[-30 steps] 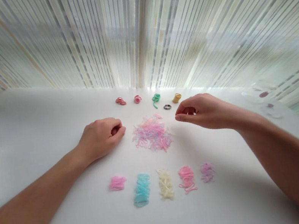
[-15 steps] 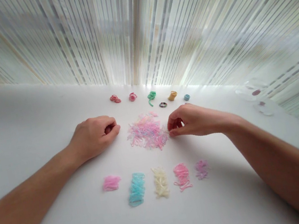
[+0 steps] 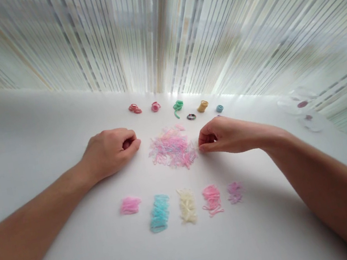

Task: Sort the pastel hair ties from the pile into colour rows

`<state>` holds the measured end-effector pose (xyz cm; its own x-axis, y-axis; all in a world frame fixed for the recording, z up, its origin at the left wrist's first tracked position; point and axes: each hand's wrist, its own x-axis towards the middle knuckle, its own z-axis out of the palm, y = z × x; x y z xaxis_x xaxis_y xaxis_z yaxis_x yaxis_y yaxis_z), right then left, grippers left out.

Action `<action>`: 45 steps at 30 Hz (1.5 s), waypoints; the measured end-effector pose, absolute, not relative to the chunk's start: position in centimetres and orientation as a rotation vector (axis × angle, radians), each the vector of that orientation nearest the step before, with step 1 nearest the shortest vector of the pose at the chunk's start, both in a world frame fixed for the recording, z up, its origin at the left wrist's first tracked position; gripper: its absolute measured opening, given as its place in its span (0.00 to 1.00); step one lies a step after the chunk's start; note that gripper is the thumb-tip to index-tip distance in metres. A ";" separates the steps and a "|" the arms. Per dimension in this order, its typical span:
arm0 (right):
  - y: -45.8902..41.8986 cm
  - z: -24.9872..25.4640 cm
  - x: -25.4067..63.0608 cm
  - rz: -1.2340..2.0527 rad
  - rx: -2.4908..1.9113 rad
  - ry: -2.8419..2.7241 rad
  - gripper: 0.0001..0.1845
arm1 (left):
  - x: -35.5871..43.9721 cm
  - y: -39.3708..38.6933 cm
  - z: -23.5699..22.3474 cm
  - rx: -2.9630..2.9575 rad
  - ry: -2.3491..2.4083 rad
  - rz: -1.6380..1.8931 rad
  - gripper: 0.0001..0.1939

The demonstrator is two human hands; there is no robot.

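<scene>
A loose heap of small elastic bands (image 3: 172,148), pink, lilac and pale, lies on the white table between my hands. My left hand (image 3: 112,152) rests at the heap's left in a loose fist, thumb against the curled index finger, with nothing showing in it. My right hand (image 3: 224,135) hovers low at the heap's right edge, thumb and fingertips pinched together; whatever is between them is too small to make out. Nearer me lie sorted bands: a pink bunch (image 3: 130,205), a blue one (image 3: 160,213), a cream one (image 3: 187,206), a rose one (image 3: 212,199) and a lilac one (image 3: 235,192).
Along the back sit red coils (image 3: 135,109), a pink coil (image 3: 155,106), a green coil (image 3: 178,107), a yellow coil (image 3: 203,106), a blue coil (image 3: 220,108) and a dark ring (image 3: 191,117). Clear plastic pieces (image 3: 301,103) lie at right. A striped string curtain (image 3: 143,32) hangs behind.
The fingers of my right hand have drawn closer together at the heap's edge. My left hand stays in its fist. The whole view has shifted slightly.
</scene>
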<state>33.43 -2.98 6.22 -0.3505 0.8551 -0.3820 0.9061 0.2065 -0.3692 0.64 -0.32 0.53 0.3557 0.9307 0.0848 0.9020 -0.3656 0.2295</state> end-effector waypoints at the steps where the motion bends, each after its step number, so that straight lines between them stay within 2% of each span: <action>1: -3.0 6.3 33.5 -0.833 1.736 2.364 0.09 | 0.6 -0.3 0.5 2.466 1.676 0.302 0.17; 18: -3.1 7.0 33.8 -0.853 1.771 2.447 0.07 | 0.5 -0.3 0.5 2.458 1.654 0.319 0.16; 27: -4.5 7.2 32.9 -0.992 1.718 2.677 0.03 | 0.5 -0.3 0.3 2.452 1.639 0.367 0.16; 35: -5.8 6.5 33.7 -0.996 1.664 2.554 0.04 | 0.3 0.0 -0.3 2.445 1.599 0.408 0.16; 45: -10.7 4.6 35.4 -0.902 2.058 2.534 0.09 | 0.6 0.1 -0.2 2.393 1.602 0.447 0.15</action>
<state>35.35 -10.72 4.63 -0.2426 0.9604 -0.1368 0.8309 0.1329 -0.5403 0.56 0.05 -0.18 0.3570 0.9257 0.1250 0.8566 -0.3778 0.3514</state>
